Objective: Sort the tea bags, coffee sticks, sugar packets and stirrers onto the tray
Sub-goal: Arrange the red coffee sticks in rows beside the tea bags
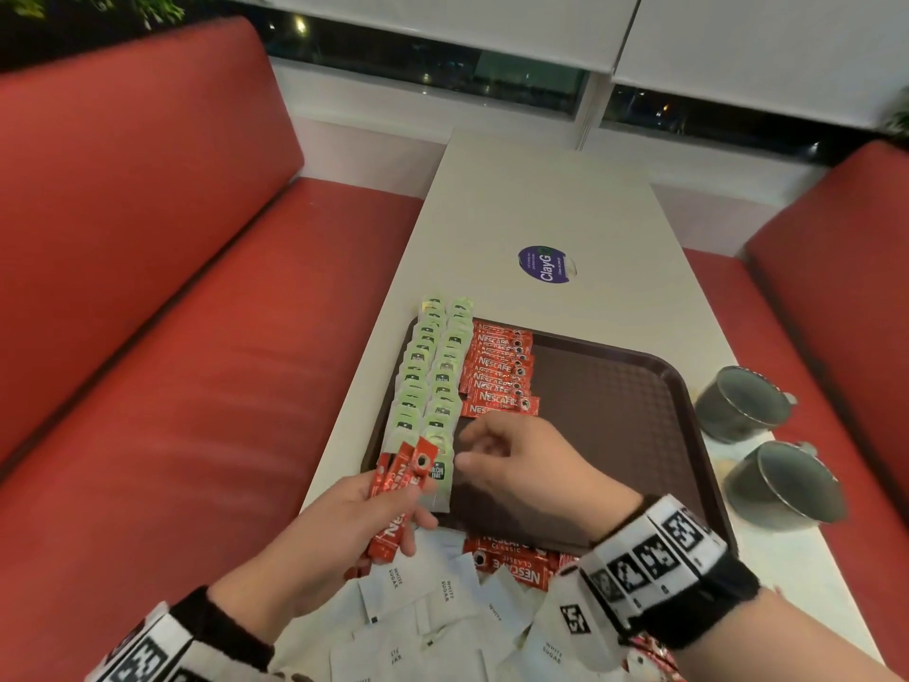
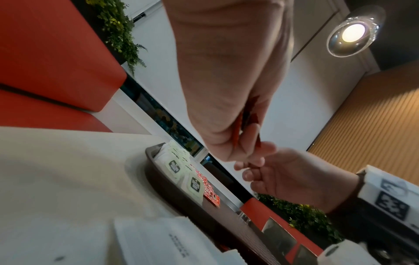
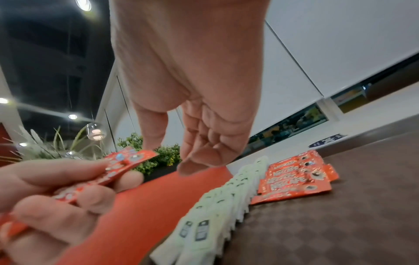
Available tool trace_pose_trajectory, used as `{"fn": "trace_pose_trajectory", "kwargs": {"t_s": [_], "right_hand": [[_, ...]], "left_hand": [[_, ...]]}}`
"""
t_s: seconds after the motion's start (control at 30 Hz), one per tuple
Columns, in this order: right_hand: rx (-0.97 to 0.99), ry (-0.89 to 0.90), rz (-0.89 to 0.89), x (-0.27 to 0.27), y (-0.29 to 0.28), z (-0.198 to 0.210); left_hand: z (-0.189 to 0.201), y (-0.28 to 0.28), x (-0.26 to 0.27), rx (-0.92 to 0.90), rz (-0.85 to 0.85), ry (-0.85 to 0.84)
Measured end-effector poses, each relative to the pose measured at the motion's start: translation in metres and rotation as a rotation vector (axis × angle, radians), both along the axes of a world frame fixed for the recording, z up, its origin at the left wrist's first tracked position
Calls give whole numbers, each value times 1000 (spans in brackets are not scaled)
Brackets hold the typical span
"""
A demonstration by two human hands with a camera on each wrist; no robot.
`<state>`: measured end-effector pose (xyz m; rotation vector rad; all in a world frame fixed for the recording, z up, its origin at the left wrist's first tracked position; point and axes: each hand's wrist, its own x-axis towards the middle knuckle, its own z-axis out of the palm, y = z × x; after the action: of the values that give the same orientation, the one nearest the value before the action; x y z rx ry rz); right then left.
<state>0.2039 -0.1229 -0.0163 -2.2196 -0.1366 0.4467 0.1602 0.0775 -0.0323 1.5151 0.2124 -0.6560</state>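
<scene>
A dark brown tray (image 1: 615, 401) lies on the white table. Two rows of pale green tea bags (image 1: 433, 371) fill its left side, with a column of red coffee sticks (image 1: 499, 371) beside them. My left hand (image 1: 344, 519) grips a small bunch of red coffee sticks (image 1: 401, 484) over the tray's near left corner. Over the tray, just right of that bunch, hovers my right hand (image 1: 521, 465), fingers loosely curled and holding nothing. In the right wrist view its fingers (image 3: 204, 143) hang above the tea bags (image 3: 217, 206). White sugar packets (image 1: 442, 607) and more coffee sticks (image 1: 516, 563) lie near the front edge.
Two grey metal cups (image 1: 742, 406) (image 1: 782, 484) stand on the table right of the tray. A round blue sticker (image 1: 546, 264) sits further back. Red bench seats (image 1: 172, 361) flank the table on both sides.
</scene>
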Motion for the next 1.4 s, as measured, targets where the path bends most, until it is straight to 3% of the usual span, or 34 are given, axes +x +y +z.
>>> {"fn": "trace_pose_trajectory", "kwargs": {"t_s": [0.07, 0.17, 0.27, 0.4, 0.53, 0.67, 0.8, 0.93, 1.1, 1.4], "right_hand": [[171, 3, 19, -13, 6, 3], [220, -44, 21, -21, 8, 6], [279, -16, -67, -23, 0, 10], [339, 137, -188, -24, -19, 9], [246, 211, -162, -24, -27, 10], [265, 177, -367, -7, -39, 12], [113, 138, -486, 30, -54, -4], [-42, 223, -475, 59, -59, -26], [-149, 337, -456, 77, -49, -40], [-183, 370, -482, 88, -41, -41]], "left_hand": [[4, -6, -1, 8, -99, 2], [11, -14, -1, -23, -169, 14], [14, -13, 1, -118, -116, 43], [12, -10, 2, -54, -22, 2], [8, -12, 3, -24, 70, -66], [3, -9, 5, 9, 152, -3], [1, -8, 6, -52, 233, 63], [0, -7, 6, -98, 258, 73], [1, -3, 5, -31, 214, 97], [7, -2, 3, -9, 216, 101]]}}
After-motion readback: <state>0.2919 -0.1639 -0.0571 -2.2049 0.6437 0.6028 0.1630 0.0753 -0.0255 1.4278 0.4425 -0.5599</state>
